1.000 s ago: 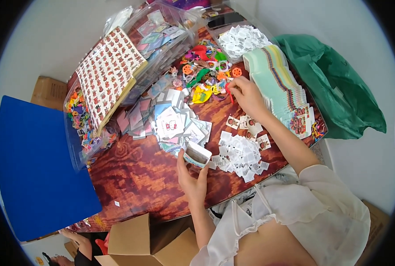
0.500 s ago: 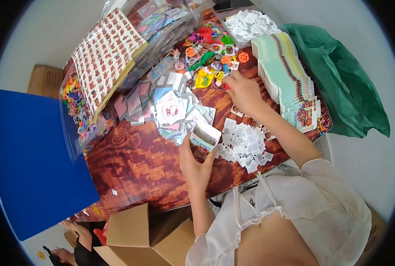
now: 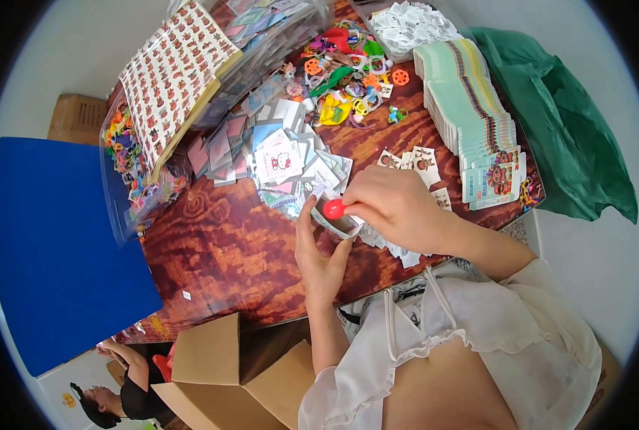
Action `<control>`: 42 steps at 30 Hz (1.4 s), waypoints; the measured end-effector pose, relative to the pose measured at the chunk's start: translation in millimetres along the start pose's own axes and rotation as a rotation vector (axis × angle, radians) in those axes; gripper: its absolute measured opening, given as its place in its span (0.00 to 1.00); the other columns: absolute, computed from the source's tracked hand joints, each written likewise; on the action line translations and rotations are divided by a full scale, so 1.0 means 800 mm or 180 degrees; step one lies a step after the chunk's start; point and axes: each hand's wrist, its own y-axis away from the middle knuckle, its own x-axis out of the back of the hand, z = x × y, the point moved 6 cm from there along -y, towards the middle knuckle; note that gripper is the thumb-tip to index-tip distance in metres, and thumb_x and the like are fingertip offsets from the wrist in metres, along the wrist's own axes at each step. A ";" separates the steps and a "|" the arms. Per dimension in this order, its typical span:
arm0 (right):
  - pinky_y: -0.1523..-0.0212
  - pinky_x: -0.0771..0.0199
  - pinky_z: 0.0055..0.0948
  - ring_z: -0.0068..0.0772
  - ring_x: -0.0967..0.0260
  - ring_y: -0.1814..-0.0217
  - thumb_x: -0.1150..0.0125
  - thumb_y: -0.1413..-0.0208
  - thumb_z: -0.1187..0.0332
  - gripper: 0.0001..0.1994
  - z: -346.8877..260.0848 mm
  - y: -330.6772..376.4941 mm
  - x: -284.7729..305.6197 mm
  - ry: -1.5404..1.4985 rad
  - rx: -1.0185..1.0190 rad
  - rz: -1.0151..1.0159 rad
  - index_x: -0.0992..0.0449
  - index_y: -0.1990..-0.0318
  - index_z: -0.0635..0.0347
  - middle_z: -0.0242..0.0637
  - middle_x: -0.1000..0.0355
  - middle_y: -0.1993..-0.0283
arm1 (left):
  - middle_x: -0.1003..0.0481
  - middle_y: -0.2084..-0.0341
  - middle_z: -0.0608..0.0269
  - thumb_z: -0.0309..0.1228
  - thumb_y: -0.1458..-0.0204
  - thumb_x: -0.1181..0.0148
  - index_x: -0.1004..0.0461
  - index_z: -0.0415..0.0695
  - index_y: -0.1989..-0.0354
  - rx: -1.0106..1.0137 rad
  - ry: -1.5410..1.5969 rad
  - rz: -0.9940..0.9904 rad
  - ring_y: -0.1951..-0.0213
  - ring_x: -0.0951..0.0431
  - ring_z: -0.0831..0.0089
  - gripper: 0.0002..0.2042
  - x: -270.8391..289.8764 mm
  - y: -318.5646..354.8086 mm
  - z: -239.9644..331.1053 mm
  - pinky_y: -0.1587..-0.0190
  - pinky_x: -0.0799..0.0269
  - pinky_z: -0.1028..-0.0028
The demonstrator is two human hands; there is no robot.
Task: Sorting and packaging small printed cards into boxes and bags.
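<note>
My left hand point(image 3: 319, 261) is closed around a small opened paper box point(image 3: 347, 223), its mouth facing up. Pinched in my right hand point(image 3: 398, 204) is a glossy red rounded trinket point(image 3: 334, 208), held right at the box's mouth. What lies deeper in the box is hidden. Partly under my right hand spreads a heap of small white packets point(image 3: 403, 255), with a few brown-printed cards point(image 3: 426, 165) just beyond. To the left of the box lies a loose pile of flat sachets and picture cards point(image 3: 280, 161). Behind it is a mound of colourful plastic trinkets point(image 3: 348, 79).
Flattened printed cartons point(image 3: 463, 100) stand stacked at the right, beside a green plastic bag point(image 3: 556, 122). Clear bins point(image 3: 111, 193) and a sticker sheet point(image 3: 180, 86) sit far left. A blue board point(image 3: 61, 251), an open cardboard box point(image 3: 208, 358) and another person point(image 3: 136, 387) are lower left.
My right hand has come back from the trinket mound to the box, bringing the red trinket. A small blue-green trinket now shows apart from the mound. My left hand keeps hold of the box.
</note>
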 end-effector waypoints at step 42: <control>0.55 0.28 0.38 0.45 0.29 0.60 0.41 0.45 0.78 0.26 0.193 0.019 0.028 0.1116 -0.1205 0.1137 0.37 0.38 0.61 0.46 0.31 0.50 | 0.35 0.43 0.56 0.15 0.60 0.34 0.38 0.42 0.37 -0.0134 0.0194 0.0481 0.45 0.29 0.67 0.37 0.014 0.008 -0.018 0.46 0.28 0.69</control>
